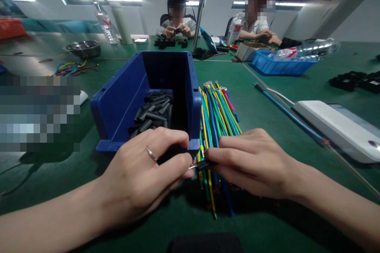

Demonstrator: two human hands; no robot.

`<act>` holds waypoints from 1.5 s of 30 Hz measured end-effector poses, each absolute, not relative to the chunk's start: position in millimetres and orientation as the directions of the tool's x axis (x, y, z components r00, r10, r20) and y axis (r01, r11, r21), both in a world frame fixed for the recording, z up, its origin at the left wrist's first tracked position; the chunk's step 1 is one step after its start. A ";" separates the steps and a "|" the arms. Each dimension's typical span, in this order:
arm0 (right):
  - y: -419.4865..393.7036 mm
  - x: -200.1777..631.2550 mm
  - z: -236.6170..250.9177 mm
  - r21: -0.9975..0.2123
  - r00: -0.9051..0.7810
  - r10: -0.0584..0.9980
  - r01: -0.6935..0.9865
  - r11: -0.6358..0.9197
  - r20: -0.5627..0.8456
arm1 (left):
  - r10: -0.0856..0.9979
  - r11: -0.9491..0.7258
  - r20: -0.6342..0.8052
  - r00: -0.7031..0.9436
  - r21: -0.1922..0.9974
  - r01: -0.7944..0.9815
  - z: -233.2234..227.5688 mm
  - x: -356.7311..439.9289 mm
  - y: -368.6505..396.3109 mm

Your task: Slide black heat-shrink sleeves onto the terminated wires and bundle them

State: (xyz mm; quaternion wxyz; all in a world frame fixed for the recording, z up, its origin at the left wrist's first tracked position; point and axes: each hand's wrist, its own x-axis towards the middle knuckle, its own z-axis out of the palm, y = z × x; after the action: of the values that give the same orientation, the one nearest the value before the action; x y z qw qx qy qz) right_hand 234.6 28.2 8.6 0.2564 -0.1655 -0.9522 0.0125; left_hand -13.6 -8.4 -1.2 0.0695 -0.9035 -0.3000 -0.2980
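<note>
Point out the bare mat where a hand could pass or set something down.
Free: green mat between the wire bundle and the white device, though a blue cable crosses it. Crowded: in front of the blue bin, both hands meet.

hands 2 (pixel 142 170) | blue bins 2 (pixel 124 99) | plastic bottles 3 (pixel 103 21) | steel bowl 1 (pixel 83 48)
</note>
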 end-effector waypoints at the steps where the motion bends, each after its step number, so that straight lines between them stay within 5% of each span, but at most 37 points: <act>1: 28.1 234.7 8.4 -0.103 -0.814 0.324 0.315 0.944 0.482 | 0.502 -0.810 0.578 0.643 0.054 0.584 -1.5 -13.3 -8.3; 9: 27.5 233.2 11.7 -0.106 -0.838 0.328 0.315 0.943 0.436 | 0.526 -0.795 0.572 0.629 0.070 0.602 -1.8 -11.7 -11.4; 18: 24.5 234.5 17.9 0.089 -0.781 0.360 0.465 0.881 0.511 | 0.671 -0.730 0.544 0.504 0.366 0.577 14.7 -6.9 -14.2; 23: 25.4 235.3 15.1 0.125 -0.791 0.326 0.446 0.886 0.517 | 0.685 -0.725 0.527 0.503 0.418 0.548 14.2 -6.6 -14.2; 35: 25.8 234.6 16.2 0.157 -0.830 0.307 0.419 0.894 0.465 | 0.657 -0.745 0.558 0.507 0.378 0.549 10.4 -7.2 -14.0; 45: 25.5 240.6 18.0 0.161 -0.817 0.312 0.434 0.886 0.484 | 0.541 -0.811 0.594 0.595 0.182 0.556 3.6 -13.8 -8.3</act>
State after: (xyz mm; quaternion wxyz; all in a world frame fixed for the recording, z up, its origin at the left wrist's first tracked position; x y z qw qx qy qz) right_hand 240.6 25.5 18.0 0.2284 -0.1978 -0.9439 -0.1333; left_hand -13.8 -8.3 3.6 0.0111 -0.8930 -0.3070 -0.3289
